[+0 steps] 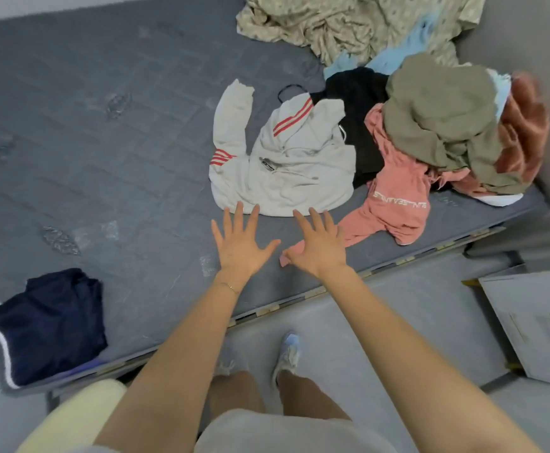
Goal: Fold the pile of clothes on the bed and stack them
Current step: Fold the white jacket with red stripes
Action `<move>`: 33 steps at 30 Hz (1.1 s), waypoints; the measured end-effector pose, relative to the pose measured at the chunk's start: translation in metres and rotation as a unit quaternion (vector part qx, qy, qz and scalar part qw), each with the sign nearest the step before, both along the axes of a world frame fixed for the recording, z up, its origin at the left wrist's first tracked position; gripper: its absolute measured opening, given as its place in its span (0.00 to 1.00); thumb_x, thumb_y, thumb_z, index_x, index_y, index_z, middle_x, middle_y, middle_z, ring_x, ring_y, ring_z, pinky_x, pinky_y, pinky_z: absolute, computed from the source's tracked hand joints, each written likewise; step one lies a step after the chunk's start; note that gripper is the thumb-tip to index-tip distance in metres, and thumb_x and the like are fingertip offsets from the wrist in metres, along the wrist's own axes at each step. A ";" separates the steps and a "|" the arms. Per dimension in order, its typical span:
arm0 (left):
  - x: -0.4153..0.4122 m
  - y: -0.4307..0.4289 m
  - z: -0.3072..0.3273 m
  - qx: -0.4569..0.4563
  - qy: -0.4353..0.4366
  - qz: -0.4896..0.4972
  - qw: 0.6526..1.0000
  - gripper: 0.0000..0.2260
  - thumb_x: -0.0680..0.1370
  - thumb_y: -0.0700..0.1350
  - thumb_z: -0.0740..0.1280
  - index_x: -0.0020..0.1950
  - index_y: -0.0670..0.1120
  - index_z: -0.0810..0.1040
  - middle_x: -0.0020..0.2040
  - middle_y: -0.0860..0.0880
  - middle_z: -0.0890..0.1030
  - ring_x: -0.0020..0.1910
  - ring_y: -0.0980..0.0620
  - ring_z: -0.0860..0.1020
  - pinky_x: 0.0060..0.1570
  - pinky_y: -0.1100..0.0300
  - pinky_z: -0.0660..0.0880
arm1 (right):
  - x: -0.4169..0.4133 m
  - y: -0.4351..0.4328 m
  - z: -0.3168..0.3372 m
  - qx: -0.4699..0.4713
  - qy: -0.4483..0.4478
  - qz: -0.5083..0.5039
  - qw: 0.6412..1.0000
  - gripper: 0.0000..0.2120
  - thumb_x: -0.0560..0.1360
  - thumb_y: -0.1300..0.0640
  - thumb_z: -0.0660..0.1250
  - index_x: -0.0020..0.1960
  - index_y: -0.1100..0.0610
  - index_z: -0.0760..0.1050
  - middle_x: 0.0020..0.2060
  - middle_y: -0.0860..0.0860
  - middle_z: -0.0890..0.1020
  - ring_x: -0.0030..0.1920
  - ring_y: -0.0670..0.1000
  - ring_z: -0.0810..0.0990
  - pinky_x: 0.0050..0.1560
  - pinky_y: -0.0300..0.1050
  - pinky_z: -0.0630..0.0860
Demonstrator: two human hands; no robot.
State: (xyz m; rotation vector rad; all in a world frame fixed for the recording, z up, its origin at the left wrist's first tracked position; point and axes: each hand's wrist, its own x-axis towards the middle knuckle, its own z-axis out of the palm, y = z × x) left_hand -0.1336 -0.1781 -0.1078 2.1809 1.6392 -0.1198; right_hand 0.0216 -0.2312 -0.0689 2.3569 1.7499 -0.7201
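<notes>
Head view, left hand and right hand spread and empty, just short of white hoodie hem, pink garment sleeve beneath right hand, clothes pile behind, navy shorts folded well left.

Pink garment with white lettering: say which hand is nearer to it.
Right. The right hand covers the near end of the pink garment; the left hand is further left, over the mattress.

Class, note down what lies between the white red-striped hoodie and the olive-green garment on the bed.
A black garment, then a pink garment edge, lie between the white hoodie and the olive-green garment; head view.
</notes>
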 end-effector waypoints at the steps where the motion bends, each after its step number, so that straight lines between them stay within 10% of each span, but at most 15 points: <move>1: 0.014 0.000 0.003 0.001 -0.003 -0.004 1.000 0.39 0.75 0.70 0.57 0.79 0.57 0.45 0.80 0.49 0.42 0.78 0.44 0.39 0.72 0.40 0.35 | 0.015 -0.002 0.003 0.000 0.001 -0.011 1.000 0.41 0.75 0.39 0.63 0.79 0.45 0.43 0.79 0.51 0.45 0.78 0.58 0.41 0.76 0.62 0.46; 33: 0.142 0.185 -0.101 -0.090 -0.003 0.033 0.995 0.37 0.77 0.64 0.61 0.79 0.56 0.46 0.80 0.48 0.44 0.79 0.45 0.43 0.74 0.43 0.40 | 0.202 0.170 -0.101 -0.085 0.053 -0.068 0.993 0.42 0.76 0.37 0.62 0.79 0.45 0.40 0.79 0.52 0.43 0.78 0.57 0.40 0.76 0.59 0.45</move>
